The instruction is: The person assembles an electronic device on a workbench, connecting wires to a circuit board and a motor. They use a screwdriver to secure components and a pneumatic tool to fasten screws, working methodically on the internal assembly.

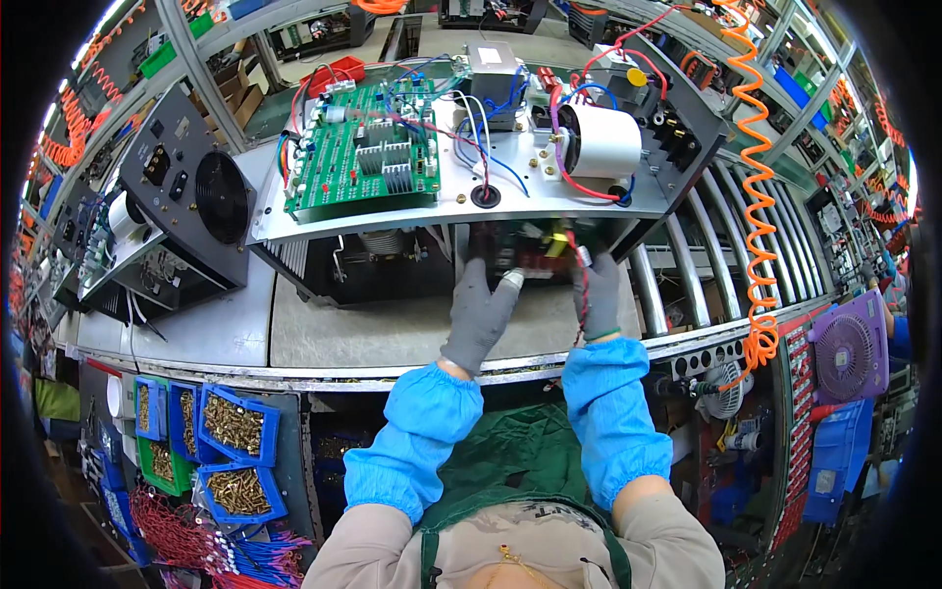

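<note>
A metal chassis point(402, 222) stands in front of me, with its lower bay facing my hands. At the mouth of that bay, a dark circuit board point(535, 257) with a yellow part is gripped at its sides. My left hand point(481, 312), grey-gloved with a pale thumb tip, closes on its left side. On its right side, my right hand point(602, 294), also gloved, closes; its fingertips are partly hidden in shadow. A twisted red and black cable point(586, 299) hangs from the board beside the right hand. The board is blurred and its far part is hidden.
Atop the chassis are a green circuit board point(329, 201), a boxy transformer point(493, 71) and a white cylinder point(606, 142). Another chassis point(182, 187) stands left. Metal rollers point(692, 270) and a coiled orange hose point(756, 196) are right. Blue screw bins point(238, 425) sit lower left.
</note>
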Demonstrator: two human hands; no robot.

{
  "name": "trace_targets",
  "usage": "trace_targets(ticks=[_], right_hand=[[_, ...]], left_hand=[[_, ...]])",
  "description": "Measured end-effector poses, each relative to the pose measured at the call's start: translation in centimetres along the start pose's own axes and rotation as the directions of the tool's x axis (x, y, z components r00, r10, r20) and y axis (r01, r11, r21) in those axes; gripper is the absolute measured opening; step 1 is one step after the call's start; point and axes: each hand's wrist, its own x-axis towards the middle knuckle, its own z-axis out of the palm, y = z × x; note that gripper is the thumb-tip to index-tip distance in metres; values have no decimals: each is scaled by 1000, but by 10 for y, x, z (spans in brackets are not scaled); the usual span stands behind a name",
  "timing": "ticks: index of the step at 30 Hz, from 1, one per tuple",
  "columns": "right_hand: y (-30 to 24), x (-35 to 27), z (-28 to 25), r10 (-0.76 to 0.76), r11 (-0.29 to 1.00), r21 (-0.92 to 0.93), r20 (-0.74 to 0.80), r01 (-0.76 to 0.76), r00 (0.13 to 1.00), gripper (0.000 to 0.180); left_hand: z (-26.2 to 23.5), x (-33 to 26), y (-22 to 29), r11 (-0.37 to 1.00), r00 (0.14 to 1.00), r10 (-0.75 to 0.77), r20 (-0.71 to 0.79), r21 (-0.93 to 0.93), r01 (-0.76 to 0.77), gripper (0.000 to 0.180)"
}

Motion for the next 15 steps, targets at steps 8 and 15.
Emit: trace_targets(ticks=[8, 15], right_hand=[[-1, 10, 12, -190, 979, -67, 15, 191, 982, 31], [-29, 3, 26, -208, 976, -92, -125, 197, 970, 31]], left_hand=[[-5, -2, 1, 994, 994, 102, 23, 46, -103, 40], [-2, -22, -19, 980, 993, 120, 16, 160, -121, 48]])
